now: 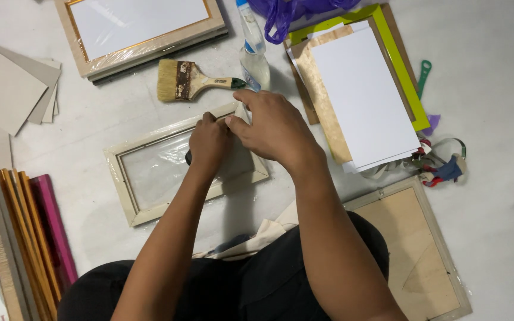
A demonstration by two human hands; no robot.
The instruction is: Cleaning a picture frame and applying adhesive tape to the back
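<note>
Cream wooden picture frame [127, 199], flat on the floor mid-scene — left hand [208, 142] closed, pressing its far rail steady; right hand [272, 128] curled, pinching the plastic wrap [159, 166] there — paintbrush [191, 81] just beyond.

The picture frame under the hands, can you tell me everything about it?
The picture frame is a pale cream rectangle that looks like wood, lying flat and slightly turned on the light floor. Shiny clear plastic wrap covers its middle and edges. The left hand and right hand both press on its upper right part, near the corner, hiding it. A paintbrush lies just beyond it, not touching.
</note>
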